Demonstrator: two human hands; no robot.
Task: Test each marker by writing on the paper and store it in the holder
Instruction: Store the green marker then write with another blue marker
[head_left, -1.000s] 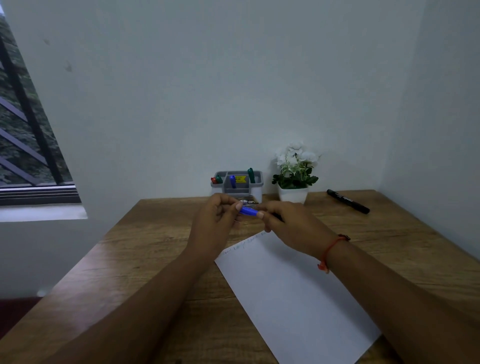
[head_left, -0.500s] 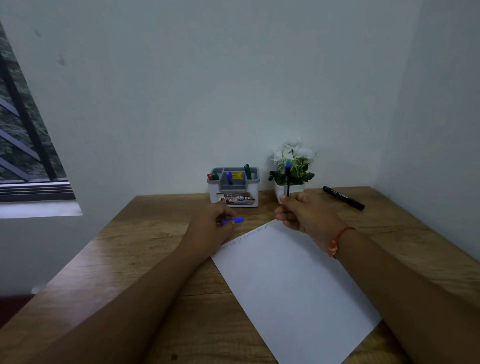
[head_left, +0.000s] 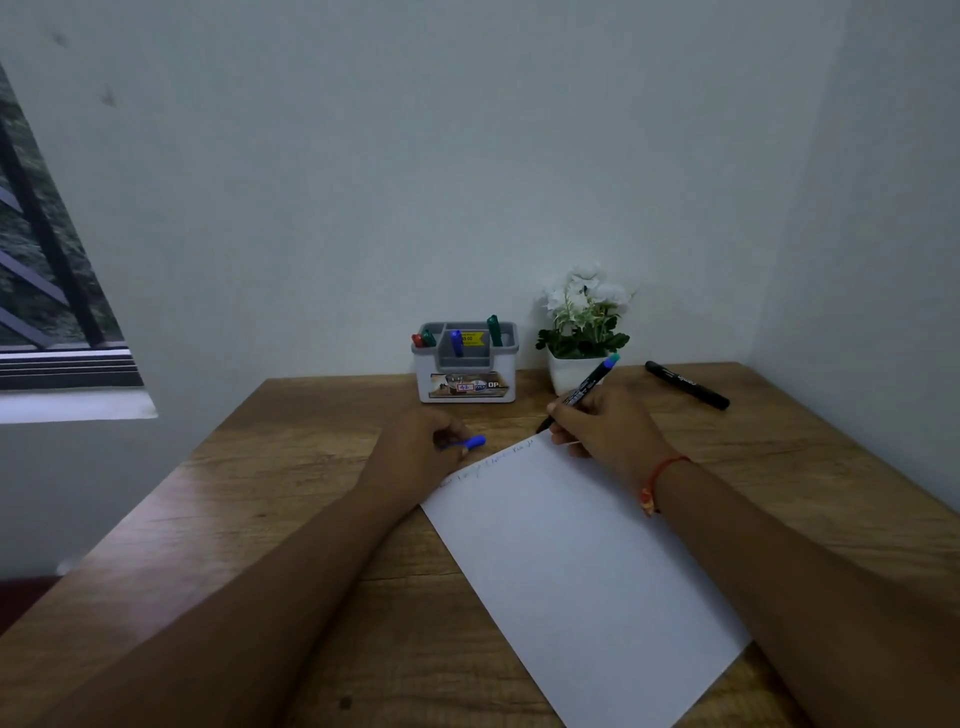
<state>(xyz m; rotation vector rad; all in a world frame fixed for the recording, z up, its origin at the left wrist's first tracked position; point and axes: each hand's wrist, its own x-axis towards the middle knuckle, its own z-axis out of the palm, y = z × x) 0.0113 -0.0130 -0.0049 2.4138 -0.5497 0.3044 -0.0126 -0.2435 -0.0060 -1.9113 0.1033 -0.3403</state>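
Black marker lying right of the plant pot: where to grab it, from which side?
Likely mid-barrel, at the white print, from above with fingers across its long axis. The black marker lies flat and diagonal on the table, bare wood along both long sides. It sits nearest the right hand, which is holding another marker.

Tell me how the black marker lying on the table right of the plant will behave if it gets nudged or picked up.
The black marker looks like a round, capped barrel lying flat on the smooth wooden table, so a sideways nudge would probably roll it. It appears slim and rigid, so it is likely light, will not bend, and should be easy to pinch.
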